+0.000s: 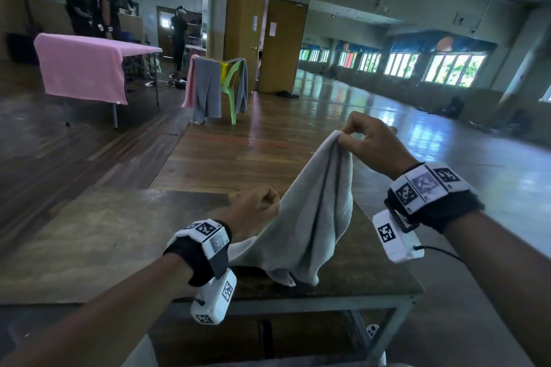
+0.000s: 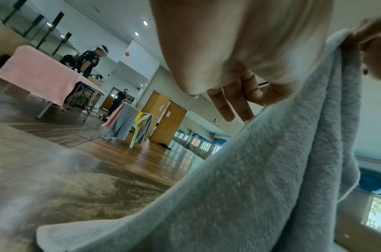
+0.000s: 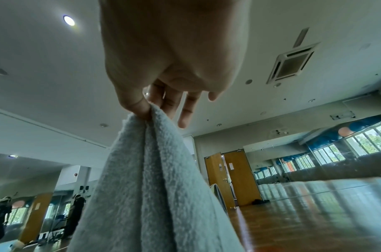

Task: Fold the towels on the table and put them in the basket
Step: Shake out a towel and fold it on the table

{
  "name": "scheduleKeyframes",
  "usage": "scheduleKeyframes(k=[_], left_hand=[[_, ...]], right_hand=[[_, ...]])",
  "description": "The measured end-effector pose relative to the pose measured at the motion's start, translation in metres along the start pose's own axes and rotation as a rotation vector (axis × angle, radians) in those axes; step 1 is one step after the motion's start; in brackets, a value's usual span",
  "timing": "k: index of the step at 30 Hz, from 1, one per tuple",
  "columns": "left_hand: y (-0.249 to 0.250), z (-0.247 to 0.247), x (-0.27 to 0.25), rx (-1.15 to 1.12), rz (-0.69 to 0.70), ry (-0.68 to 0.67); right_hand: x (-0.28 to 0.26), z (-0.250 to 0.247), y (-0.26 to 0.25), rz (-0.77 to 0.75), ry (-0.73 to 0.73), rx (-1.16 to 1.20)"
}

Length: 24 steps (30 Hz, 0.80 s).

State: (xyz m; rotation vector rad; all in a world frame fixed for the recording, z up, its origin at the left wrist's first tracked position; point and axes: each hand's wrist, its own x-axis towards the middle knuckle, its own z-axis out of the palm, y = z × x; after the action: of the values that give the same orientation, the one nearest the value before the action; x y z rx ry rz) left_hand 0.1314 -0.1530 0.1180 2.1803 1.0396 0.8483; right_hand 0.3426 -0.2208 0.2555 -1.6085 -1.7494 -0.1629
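A grey towel (image 1: 310, 217) hangs in a bunched drape over the right part of the brown table (image 1: 104, 235), its lower end resting on the tabletop. My right hand (image 1: 346, 134) is raised and pinches the towel's top corner between thumb and forefinger; in the right wrist view the towel (image 3: 146, 170) falls straight down from that pinch (image 3: 147, 110). Lower down, my left hand (image 1: 269, 202) grips the towel's left edge just above the table. In the left wrist view the fingers (image 2: 228, 105) point down beside the towel (image 2: 249, 179). No basket is in view.
A table draped in pink cloth (image 1: 80, 68) stands at the back left, with people standing behind it. A green plastic chair (image 1: 231, 89) hung with grey and pink towels stands on the wooden floor beyond my table. Wooden doors (image 1: 265, 42) are further back.
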Motion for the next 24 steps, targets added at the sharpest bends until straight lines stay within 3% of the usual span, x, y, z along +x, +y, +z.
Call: scheduleKeyframes(k=[3,6,11,17,24], left_hand=[[0.001,0.002,0.002,-0.106,0.039,0.041],[0.005,-0.004,0.007,-0.163,0.113,0.076],[0.027,-0.022,0.013,-0.088,0.297,0.037],[0.045,-0.062,0.016,0.006,0.448,0.036],[0.071,-0.117,0.029,0.11,0.43,0.068]], right_hand=[[0.001,-0.005,0.009,0.077,-0.045,-0.195],[-0.01,0.005,0.018,0.109,-0.213,-0.384],[-0.026,0.046,-0.001,0.024,-0.493,-0.102],[-0.01,0.044,-0.033,-0.009,-0.498,0.066],[0.024,0.013,-0.075,-0.085,-0.296,0.207]])
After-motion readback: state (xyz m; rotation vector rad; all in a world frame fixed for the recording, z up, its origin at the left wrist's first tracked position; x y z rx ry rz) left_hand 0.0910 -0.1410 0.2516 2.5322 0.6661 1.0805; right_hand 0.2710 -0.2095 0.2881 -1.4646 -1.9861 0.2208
